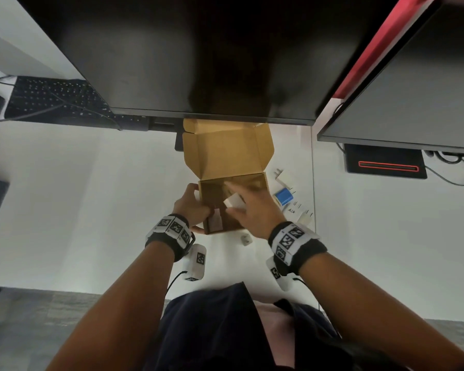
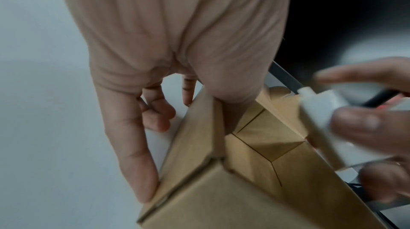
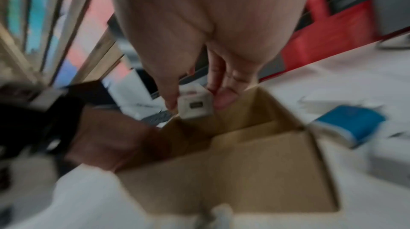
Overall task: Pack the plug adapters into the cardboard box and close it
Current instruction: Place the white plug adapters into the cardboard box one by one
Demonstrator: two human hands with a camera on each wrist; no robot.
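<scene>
The cardboard box (image 1: 232,207) sits open on the white desk (image 1: 91,196), its lid (image 1: 227,151) standing up toward the monitor (image 1: 198,57), and one pale adapter (image 1: 215,223) appears to lie already inside at the near left corner. Over the opening, the right hand (image 1: 255,210) pinches a white cube-shaped plug adapter (image 1: 234,201) between thumb and fingers; the right wrist view shows its USB port facing the camera and the cube hanging just above the box's left inner wall, not yet released. The left hand (image 1: 192,207) grips the box's left side, thumb hooked over the rim and the other fingers along the outer wall, steadying it. So the step in hand is, by my reading, dropping this second adapter in. Outside the box, to its right, a blue adapter (image 1: 282,196) lies near the wall, with a white pronged adapter (image 1: 281,175) beyond it and two more pale ones (image 1: 299,214) nearer the person; another small white adapter (image 1: 245,240) rests just in front of the box. The next move calls for lowering the cube beside the one already in, letting go, then reaching right for the blue one. Packing looks early: most adapters are out, and the lid cannot fold down until they are in. A keyboard (image 1: 56,100) lies far left.
</scene>
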